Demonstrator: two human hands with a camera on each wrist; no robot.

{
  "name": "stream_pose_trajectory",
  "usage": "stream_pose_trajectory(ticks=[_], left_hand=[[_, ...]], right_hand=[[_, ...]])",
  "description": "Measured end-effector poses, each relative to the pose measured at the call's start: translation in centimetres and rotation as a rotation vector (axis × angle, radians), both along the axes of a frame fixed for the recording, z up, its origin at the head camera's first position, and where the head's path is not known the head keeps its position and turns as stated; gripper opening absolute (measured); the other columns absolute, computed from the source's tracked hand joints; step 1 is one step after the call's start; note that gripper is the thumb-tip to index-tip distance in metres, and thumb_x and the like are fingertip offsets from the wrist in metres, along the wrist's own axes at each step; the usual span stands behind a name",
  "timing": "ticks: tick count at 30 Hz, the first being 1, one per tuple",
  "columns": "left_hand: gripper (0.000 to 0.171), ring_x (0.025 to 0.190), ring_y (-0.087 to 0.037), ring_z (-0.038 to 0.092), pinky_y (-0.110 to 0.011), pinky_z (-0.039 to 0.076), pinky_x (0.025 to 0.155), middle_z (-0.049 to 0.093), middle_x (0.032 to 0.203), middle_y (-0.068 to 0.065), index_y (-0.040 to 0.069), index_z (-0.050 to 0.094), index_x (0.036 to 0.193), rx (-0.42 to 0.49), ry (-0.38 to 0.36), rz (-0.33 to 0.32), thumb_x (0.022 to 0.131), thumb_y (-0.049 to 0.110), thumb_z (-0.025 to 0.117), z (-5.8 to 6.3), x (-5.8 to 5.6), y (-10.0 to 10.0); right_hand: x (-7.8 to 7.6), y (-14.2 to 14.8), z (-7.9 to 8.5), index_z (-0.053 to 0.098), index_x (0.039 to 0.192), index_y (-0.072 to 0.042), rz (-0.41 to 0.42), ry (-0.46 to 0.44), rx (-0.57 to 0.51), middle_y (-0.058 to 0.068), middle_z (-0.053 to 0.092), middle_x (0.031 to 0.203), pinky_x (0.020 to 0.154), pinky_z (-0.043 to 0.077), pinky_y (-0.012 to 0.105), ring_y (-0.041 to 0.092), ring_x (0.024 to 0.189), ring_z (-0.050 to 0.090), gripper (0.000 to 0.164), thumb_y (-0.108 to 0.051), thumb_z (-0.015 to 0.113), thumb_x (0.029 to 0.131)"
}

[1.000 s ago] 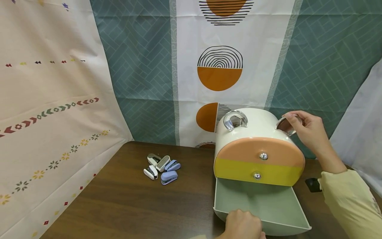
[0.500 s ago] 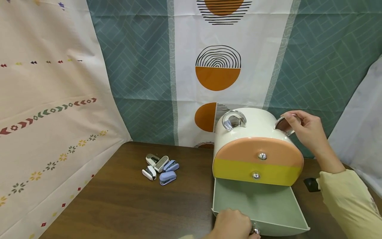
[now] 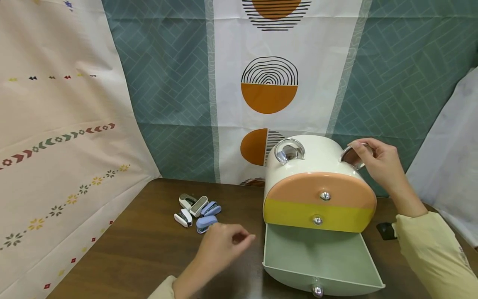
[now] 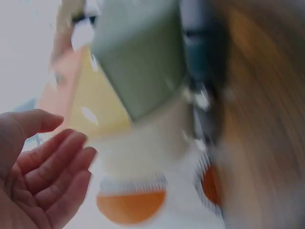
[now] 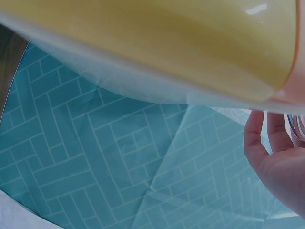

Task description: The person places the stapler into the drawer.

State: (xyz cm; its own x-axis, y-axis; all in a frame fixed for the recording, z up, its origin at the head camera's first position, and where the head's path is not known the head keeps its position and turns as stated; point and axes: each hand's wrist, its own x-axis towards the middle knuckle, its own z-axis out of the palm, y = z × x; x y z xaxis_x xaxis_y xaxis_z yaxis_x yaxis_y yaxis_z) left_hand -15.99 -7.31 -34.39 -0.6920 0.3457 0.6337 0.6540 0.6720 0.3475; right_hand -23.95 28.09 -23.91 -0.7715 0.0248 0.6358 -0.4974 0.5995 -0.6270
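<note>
A rounded white drawer box (image 3: 319,155) with orange and yellow drawer fronts stands at the right of the head view. Its green bottom drawer (image 3: 317,249) is pulled out, with a silver knob (image 3: 317,290) in front. My right hand (image 3: 382,162) pinches the box's silver-rimmed right ear (image 3: 351,158). In mid-air left of the drawer, my left hand (image 3: 220,249) holds nothing, its fingers loosely bent. Just beyond it lies a blue mini stapler (image 3: 206,223), grouped with another blue stapler (image 3: 211,209) and several white ones (image 3: 184,217). The left wrist view is blurred.
A dark wooden table (image 3: 149,249) bears everything. A small black object (image 3: 386,231) lies right of the box, near the right sleeve. Patterned cloths hang behind (image 3: 171,83) and at the left (image 3: 67,137).
My left hand has let go of the green drawer's knob and moved left and up towards the staplers. My right hand stays on the ear. The head view has shifted slightly.
</note>
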Motion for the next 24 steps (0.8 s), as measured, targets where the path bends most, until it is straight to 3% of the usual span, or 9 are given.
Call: stream_pose_trajectory(ticks=[6,11,17,24], left_hand=[[0.007,0.063,-0.007,0.060,-0.021,0.046,0.058,0.067,0.071,0.007,0.013,0.071,0.076,0.050,-0.184,0.135,0.072,0.018,0.074,-1.4,-3.4,-4.9],[0.018,0.069,-0.017,0.060,-0.028,0.048,0.062,0.069,0.080,-0.002,0.006,0.071,0.087,0.073,-0.296,0.206,0.071,0.014,0.075,-2.6,-5.5,-8.5],[0.028,0.078,-0.025,0.062,-0.034,0.047,0.067,0.069,0.093,-0.010,0.001,0.069,0.097,0.040,-0.347,0.232,0.072,0.015,0.074,-3.4,-6.9,-11.5],[0.038,0.082,-0.027,0.061,-0.038,0.047,0.069,0.067,0.095,-0.014,-0.001,0.067,0.101,0.011,-0.412,0.243,0.069,0.017,0.076,-4.0,-8.0,-13.4]], right_hand=[[-0.1,0.0,0.0,0.063,0.096,-0.016,0.003,0.014,0.000,-0.026,0.060,0.066,0.061,0.039,0.011,-0.004,0.067,0.054,0.012,-0.021,0.053,0.092],[-0.2,-0.1,-0.1,0.063,0.097,-0.014,0.028,0.010,-0.007,-0.023,0.061,0.067,0.060,0.041,0.011,-0.003,0.065,0.056,0.013,-0.019,0.053,0.092],[-0.2,0.0,-0.1,0.063,0.098,-0.011,0.026,0.014,-0.007,-0.022,0.062,0.066,0.061,0.042,0.011,-0.002,0.064,0.057,0.014,-0.019,0.053,0.092],[-0.2,0.0,-0.1,0.063,0.097,-0.011,0.036,0.015,-0.012,-0.022,0.062,0.067,0.062,0.043,0.010,-0.001,0.063,0.057,0.013,-0.018,0.053,0.092]])
